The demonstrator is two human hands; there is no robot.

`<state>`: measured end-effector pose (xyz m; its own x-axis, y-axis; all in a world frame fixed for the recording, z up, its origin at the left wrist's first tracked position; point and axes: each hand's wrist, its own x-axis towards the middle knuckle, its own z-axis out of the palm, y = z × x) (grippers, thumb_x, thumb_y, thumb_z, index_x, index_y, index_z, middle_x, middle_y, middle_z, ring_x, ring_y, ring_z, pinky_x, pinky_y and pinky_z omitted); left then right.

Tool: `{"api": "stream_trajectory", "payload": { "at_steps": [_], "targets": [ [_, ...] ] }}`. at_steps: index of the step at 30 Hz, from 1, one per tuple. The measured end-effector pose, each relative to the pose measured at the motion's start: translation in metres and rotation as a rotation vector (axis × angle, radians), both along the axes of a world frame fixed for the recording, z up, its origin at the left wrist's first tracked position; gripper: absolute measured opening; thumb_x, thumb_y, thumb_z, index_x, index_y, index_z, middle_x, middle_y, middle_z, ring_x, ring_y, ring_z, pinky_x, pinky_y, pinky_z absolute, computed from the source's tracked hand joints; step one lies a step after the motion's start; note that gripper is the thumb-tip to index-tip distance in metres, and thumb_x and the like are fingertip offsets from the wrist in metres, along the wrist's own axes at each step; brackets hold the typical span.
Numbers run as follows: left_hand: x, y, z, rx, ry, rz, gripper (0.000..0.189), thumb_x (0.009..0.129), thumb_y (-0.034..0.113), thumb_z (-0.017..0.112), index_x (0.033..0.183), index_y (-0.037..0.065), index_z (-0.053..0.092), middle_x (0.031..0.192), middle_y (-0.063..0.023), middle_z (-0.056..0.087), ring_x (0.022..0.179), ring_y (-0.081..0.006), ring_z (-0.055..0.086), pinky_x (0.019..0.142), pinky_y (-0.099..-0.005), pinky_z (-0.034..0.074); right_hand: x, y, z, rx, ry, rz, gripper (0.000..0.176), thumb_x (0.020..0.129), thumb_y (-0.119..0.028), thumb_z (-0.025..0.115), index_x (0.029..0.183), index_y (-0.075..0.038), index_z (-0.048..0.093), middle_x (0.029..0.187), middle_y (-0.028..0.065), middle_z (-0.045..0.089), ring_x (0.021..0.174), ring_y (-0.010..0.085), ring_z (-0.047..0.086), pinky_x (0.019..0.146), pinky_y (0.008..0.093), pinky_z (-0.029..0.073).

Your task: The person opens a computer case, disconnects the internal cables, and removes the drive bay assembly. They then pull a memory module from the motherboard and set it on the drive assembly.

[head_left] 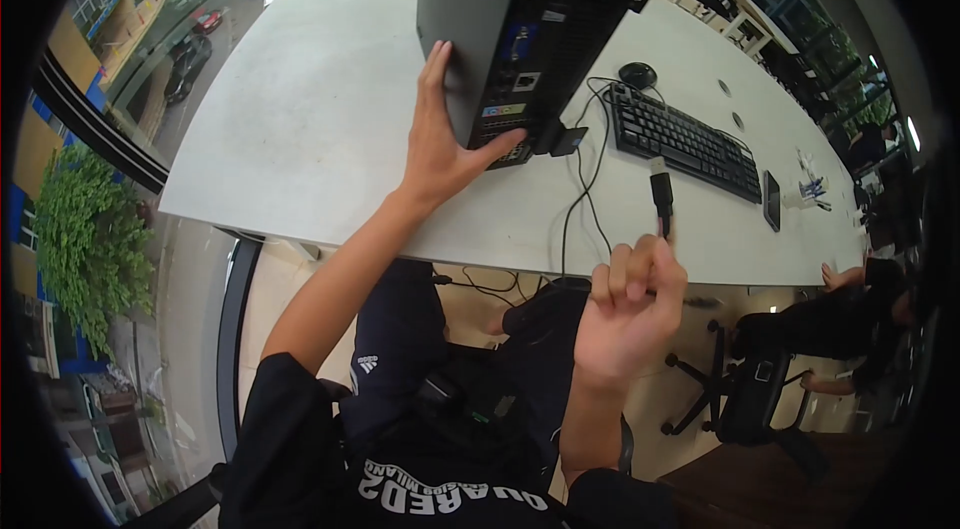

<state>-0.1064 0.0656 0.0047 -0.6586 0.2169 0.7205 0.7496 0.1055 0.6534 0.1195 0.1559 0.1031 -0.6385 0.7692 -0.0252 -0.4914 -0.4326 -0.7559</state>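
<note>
A black desktop computer tower (465,39) stands on the white table with its rear ports facing me. My left hand (435,154) grips its near lower corner, fingers along the side panel and thumb on the rear panel. In my right hand (637,299), a USB cable (662,197) is pinched near its plug, the metal end pointing up. This hand is in front of the table's near edge, apart from the tower. A small black piece (570,140) sticks out from the tower's lower rear, beside thin black cables.
On the white table (290,99) lie a black keyboard (685,141), a mouse (638,76) and a phone (771,201). Pens stand in a holder (808,197). Cables hang over the near edge. Another person sits at the right, by an office chair (755,399).
</note>
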Motion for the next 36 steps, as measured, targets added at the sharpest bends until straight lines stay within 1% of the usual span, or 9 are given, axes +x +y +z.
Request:
{"api": "stream_trajectory", "payload": {
  "at_steps": [4, 8, 9, 12, 13, 17, 21, 32, 36],
  "targets": [
    [0.004, -0.005, 0.002, -0.025, -0.043, -0.024, 0.114, 0.078, 0.035, 0.091, 0.160, -0.003, 0.020, 0.159, -0.0223, 0.034, 0.147, -0.0334, 0.038, 0.117, -0.0465, 0.036, 0.000, 0.040, -0.039, -0.396, 0.085, 0.487, 0.037, 0.104, -0.020, 0.050, 0.131, 0.001, 0.062, 0.057, -0.0050, 0.032, 0.049, 0.0063, 0.027, 0.042, 0.0243, 0.024],
    [0.001, -0.004, -0.002, -0.011, -0.050, -0.056, 0.105, 0.083, 0.031, 0.087, 0.159, -0.003, 0.022, 0.157, -0.0225, 0.037, 0.142, -0.0341, 0.043, 0.116, -0.0449, 0.037, -0.011, 0.041, -0.041, -0.237, 0.123, 0.421, 0.033, 0.105, -0.026, 0.050, 0.117, -0.001, 0.068, 0.056, -0.0012, 0.039, 0.047, 0.0097, 0.028, 0.040, 0.0258, 0.024],
    [0.006, -0.005, 0.001, 0.016, -0.068, -0.070, 0.095, 0.089, 0.030, 0.082, 0.158, -0.004, 0.025, 0.156, -0.0230, 0.038, 0.142, -0.0338, 0.043, 0.115, -0.0442, 0.037, -0.017, 0.057, -0.052, -0.099, 0.196, 0.480, 0.036, 0.105, -0.028, 0.049, 0.116, 0.000, 0.069, 0.069, 0.0031, 0.057, 0.057, 0.0124, 0.047, 0.052, 0.0275, 0.041],
    [0.012, -0.011, -0.005, 0.098, -0.092, -0.131, 0.084, 0.094, 0.027, 0.076, 0.156, -0.005, 0.030, 0.155, -0.0233, 0.039, 0.142, -0.0332, 0.042, 0.115, -0.0438, 0.038, -0.054, 0.059, -0.046, 0.246, -0.076, 0.093, 0.040, 0.106, -0.029, 0.048, 0.125, 0.000, 0.068, 0.100, 0.0096, 0.071, 0.089, 0.0167, 0.064, 0.080, 0.0337, 0.053],
    [0.018, -0.013, -0.003, 0.062, -0.096, -0.122, 0.075, 0.100, 0.031, 0.063, 0.157, -0.006, 0.030, 0.158, -0.0247, 0.038, 0.147, -0.0320, 0.039, 0.117, -0.0442, 0.036, -0.056, 0.066, -0.049, 0.357, -0.122, 0.202, 0.049, 0.107, -0.030, 0.046, 0.140, 0.003, 0.060, 0.137, 0.0147, 0.064, 0.127, 0.0218, 0.057, 0.106, 0.0399, 0.047],
    [0.021, -0.015, -0.003, 0.067, -0.132, -0.121, 0.073, 0.100, 0.029, 0.063, 0.157, -0.004, 0.031, 0.157, -0.0234, 0.039, 0.147, -0.0322, 0.039, 0.116, -0.0445, 0.037, -0.081, 0.058, -0.063, 0.414, -0.134, 0.198, 0.048, 0.107, -0.027, 0.049, 0.140, 0.006, 0.059, 0.139, 0.0150, 0.063, 0.131, 0.0251, 0.057, 0.110, 0.0431, 0.049],
    [0.019, -0.014, -0.005, 0.067, -0.113, -0.126, 0.075, 0.098, 0.025, 0.068, 0.156, -0.003, 0.031, 0.156, -0.0225, 0.039, 0.144, -0.0322, 0.042, 0.114, -0.0439, 0.039, -0.083, 0.050, -0.068, 0.381, -0.102, 0.210, 0.046, 0.105, -0.022, 0.050, 0.138, 0.007, 0.060, 0.136, 0.0161, 0.064, 0.128, 0.0238, 0.059, 0.099, 0.0399, 0.057],
    [0.023, -0.013, -0.003, 0.033, -0.135, -0.103, 0.069, 0.100, 0.027, 0.060, 0.155, -0.003, 0.033, 0.157, -0.0227, 0.039, 0.146, -0.0313, 0.041, 0.117, -0.0455, 0.038, -0.065, 0.050, -0.057, 0.722, -0.033, -0.244, 0.040, 0.108, -0.014, 0.040, 0.137, 0.004, 0.061, 0.138, 0.0149, 0.063, 0.130, 0.0231, 0.057, 0.107, 0.0386, 0.046],
    [0.019, -0.014, -0.009, 0.066, -0.127, -0.115, 0.073, 0.097, 0.023, 0.070, 0.155, -0.003, 0.033, 0.156, -0.0225, 0.040, 0.142, -0.0328, 0.043, 0.112, -0.0433, 0.041, -0.067, 0.049, -0.052, 0.747, 0.031, -0.308, 0.039, 0.108, -0.013, 0.040, 0.138, 0.003, 0.060, 0.141, 0.0138, 0.062, 0.131, 0.0216, 0.056, 0.110, 0.0381, 0.044]
  ]
}}
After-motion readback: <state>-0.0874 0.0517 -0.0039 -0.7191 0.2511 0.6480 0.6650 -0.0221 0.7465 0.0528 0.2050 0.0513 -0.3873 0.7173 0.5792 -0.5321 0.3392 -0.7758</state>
